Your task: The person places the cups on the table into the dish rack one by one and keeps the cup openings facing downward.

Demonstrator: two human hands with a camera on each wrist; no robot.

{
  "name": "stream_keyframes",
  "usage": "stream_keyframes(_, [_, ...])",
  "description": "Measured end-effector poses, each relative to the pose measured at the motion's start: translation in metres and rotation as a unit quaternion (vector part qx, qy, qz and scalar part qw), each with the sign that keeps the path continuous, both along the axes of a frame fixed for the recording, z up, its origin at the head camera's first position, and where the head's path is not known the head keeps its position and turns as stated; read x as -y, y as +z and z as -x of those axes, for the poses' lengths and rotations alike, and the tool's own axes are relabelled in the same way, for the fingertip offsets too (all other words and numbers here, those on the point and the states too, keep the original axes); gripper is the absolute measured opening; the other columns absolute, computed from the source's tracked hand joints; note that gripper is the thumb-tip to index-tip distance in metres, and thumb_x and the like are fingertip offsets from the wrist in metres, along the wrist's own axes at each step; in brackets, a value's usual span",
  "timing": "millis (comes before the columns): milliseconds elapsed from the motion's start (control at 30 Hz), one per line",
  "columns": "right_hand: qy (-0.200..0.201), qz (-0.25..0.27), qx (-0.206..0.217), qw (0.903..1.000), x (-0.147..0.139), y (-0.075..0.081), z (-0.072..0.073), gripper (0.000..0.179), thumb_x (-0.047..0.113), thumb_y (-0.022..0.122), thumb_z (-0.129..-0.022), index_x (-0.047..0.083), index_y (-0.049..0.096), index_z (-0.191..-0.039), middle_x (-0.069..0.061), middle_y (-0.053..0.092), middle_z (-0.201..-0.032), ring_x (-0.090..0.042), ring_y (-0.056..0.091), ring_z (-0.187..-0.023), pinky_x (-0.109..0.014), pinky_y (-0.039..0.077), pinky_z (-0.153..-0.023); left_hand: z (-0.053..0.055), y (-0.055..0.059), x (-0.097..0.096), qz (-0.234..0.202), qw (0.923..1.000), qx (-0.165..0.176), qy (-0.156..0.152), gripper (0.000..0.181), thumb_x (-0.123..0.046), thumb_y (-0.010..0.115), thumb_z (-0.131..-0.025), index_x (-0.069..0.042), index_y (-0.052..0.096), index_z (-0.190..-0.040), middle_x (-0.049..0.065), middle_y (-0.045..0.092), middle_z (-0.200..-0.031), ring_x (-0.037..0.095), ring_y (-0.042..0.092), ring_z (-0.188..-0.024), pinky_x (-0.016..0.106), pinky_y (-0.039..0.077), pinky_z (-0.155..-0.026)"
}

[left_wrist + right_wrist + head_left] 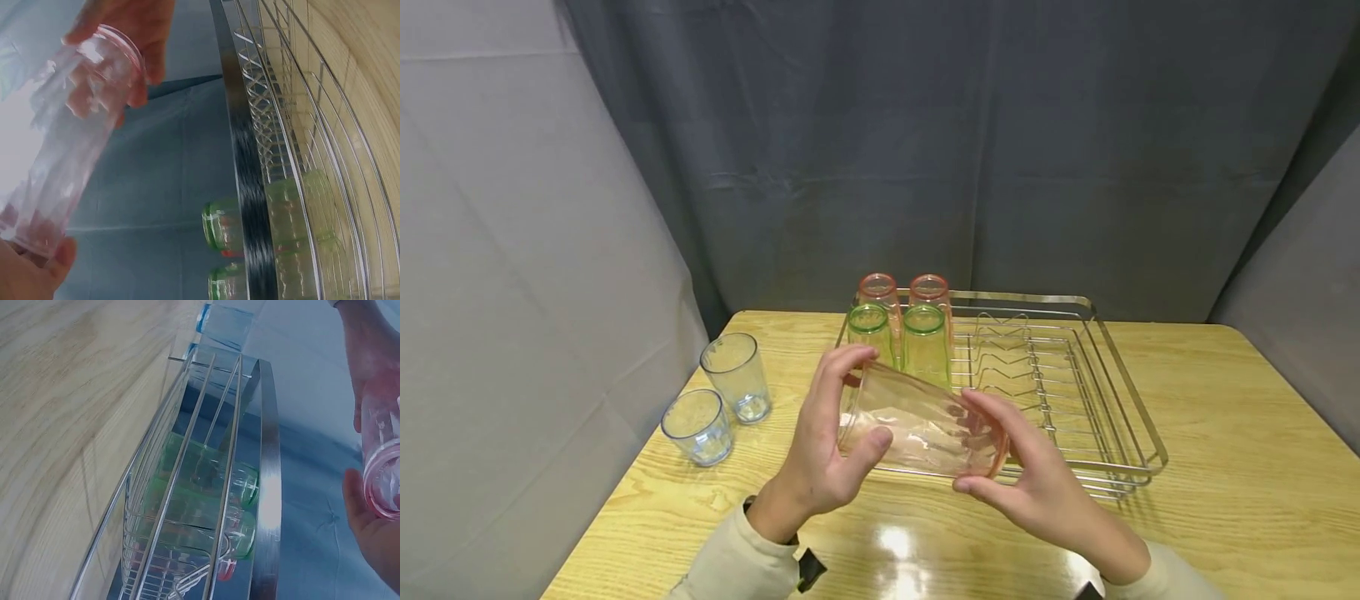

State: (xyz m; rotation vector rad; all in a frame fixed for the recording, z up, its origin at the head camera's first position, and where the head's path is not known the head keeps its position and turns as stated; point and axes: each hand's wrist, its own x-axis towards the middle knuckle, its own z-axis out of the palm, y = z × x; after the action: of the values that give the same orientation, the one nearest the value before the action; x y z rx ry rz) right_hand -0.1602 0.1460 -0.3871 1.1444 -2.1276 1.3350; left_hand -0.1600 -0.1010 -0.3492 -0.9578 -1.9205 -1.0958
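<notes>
Both hands hold a clear pink drinking glass (917,425) on its side, above the front edge of a wire dish rack (1120,375). My left hand (827,450) grips the open-rim end, thumb in front and fingers behind. At the thick base end, my right hand (1030,475) pinches the glass between thumb and fingers. Close behind it, two green glasses (927,346) stand upside down in the rack's left part. Two pink glasses (929,287) stand upside down behind those. In the left wrist view the held glass (56,137) slants between both hands.
Left of the rack, a taller clear bluish glass (735,375) and a shorter one (700,429) stand upright on the wooden table (1247,417). Wire dividers (1003,358) run along the rack's middle. A dark curtain (925,167) hangs behind the table.
</notes>
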Motion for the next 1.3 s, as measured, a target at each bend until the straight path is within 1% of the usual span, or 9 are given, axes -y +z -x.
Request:
stream_keyframes(200, [0.003,0.007,-0.018,0.9998,-0.008,0.003,-0.001,0.091,-0.004,0.087,-0.064,-0.001,0.044,-0.144,0.003,0.053,-0.144,0.003,0.055,-0.121,-0.014,0.053,-0.087,0.009,-0.006,0.018,-0.024,0.9982,-0.002,0.056,0.063,-0.046,0.024,-0.106,0.004,0.048,-0.136,0.022,0.054,-0.132,0.030,0.049,-0.126,0.037,0.037,-0.109])
stream_keyframes(333, [-0.008,0.005,-0.020,0.9998,-0.016,0.004,0.000,0.091,-0.007,0.086,-0.062,-0.004,0.044,-0.143,0.006,0.051,-0.145,0.004,0.054,-0.123,-0.014,0.053,-0.090,0.015,-0.009,0.032,-0.058,0.9844,0.111,0.124,0.039,-0.022,0.036,-0.106,0.000,0.054,-0.132,0.020,0.056,-0.129,0.030,0.051,-0.116,0.041,0.042,-0.096])
stream_keyframes(400, [-0.011,0.008,-0.019,0.9997,-0.019,0.004,0.001,0.092,-0.009,0.086,-0.062,-0.004,0.044,-0.143,0.008,0.051,-0.145,0.005,0.055,-0.122,-0.013,0.053,-0.089,0.018,-0.010,0.037,-0.058,0.9645,0.203,0.158,0.034,-0.018,0.042,-0.103,-0.003,0.055,-0.132,0.017,0.055,-0.130,0.030,0.052,-0.115,0.043,0.044,-0.094])
stream_keyframes(500, [-0.020,0.012,-0.029,0.9993,-0.021,0.004,0.002,0.093,-0.009,0.086,-0.060,-0.005,0.045,-0.143,0.007,0.051,-0.144,0.004,0.055,-0.120,-0.013,0.054,-0.086,0.024,-0.014,0.044,-0.035,0.9215,0.331,0.199,0.038,-0.026,0.047,-0.103,-0.007,0.052,-0.136,0.014,0.051,-0.136,0.031,0.050,-0.121,0.049,0.045,-0.098])
stream_keyframes(567, [-0.024,0.013,-0.033,0.9991,-0.023,0.003,0.003,0.093,-0.008,0.086,-0.059,-0.005,0.045,-0.142,0.006,0.051,-0.144,0.004,0.055,-0.119,-0.013,0.054,-0.084,0.030,-0.019,0.048,-0.008,0.8963,0.382,0.224,0.043,-0.031,0.048,-0.103,-0.009,0.049,-0.140,0.013,0.047,-0.142,0.033,0.047,-0.128,0.053,0.043,-0.101])
stream_keyframes(667, [-0.032,0.013,-0.041,0.9986,-0.024,0.001,0.004,0.093,-0.005,0.087,-0.058,-0.004,0.046,-0.142,0.005,0.052,-0.143,0.004,0.054,-0.120,-0.012,0.053,-0.085,0.042,-0.030,0.052,0.025,0.8749,0.415,0.248,0.050,-0.036,0.047,-0.103,-0.008,0.044,-0.144,0.015,0.042,-0.148,0.037,0.041,-0.135,0.058,0.039,-0.105])
stream_keyframes(933, [-0.064,-0.011,-0.046,0.9968,-0.033,0.004,0.006,0.092,0.000,0.089,-0.058,-0.002,0.049,-0.141,0.000,0.061,-0.131,0.004,0.056,-0.115,-0.009,0.048,-0.089,0.072,-0.050,0.051,0.046,0.8549,0.464,0.227,0.053,-0.039,0.036,-0.105,-0.006,0.041,-0.146,0.017,0.051,-0.141,0.036,0.052,-0.127,0.055,0.046,-0.100])
stream_keyframes(1167, [-0.071,-0.037,-0.039,0.9960,-0.040,0.011,0.005,0.092,0.003,0.091,-0.058,-0.002,0.050,-0.140,0.002,0.062,-0.129,0.006,0.058,-0.112,-0.009,0.046,-0.088,0.094,-0.064,0.051,0.022,0.8313,0.516,0.206,0.050,-0.038,0.026,-0.108,-0.006,0.041,-0.144,0.015,0.064,-0.112,0.023,0.058,-0.081,0.036,0.048,-0.070])
stream_keyframes(1300, [-0.070,-0.035,-0.047,0.9958,-0.043,0.013,0.006,0.092,0.001,0.091,-0.056,-0.002,0.051,-0.139,0.005,0.059,-0.135,0.007,0.058,-0.114,-0.008,0.045,-0.089,0.098,-0.073,0.050,0.018,0.8317,0.515,0.206,0.048,-0.032,0.030,-0.109,0.001,0.047,-0.139,0.011,0.059,-0.089,0.015,0.047,-0.063,0.027,0.043,-0.060])
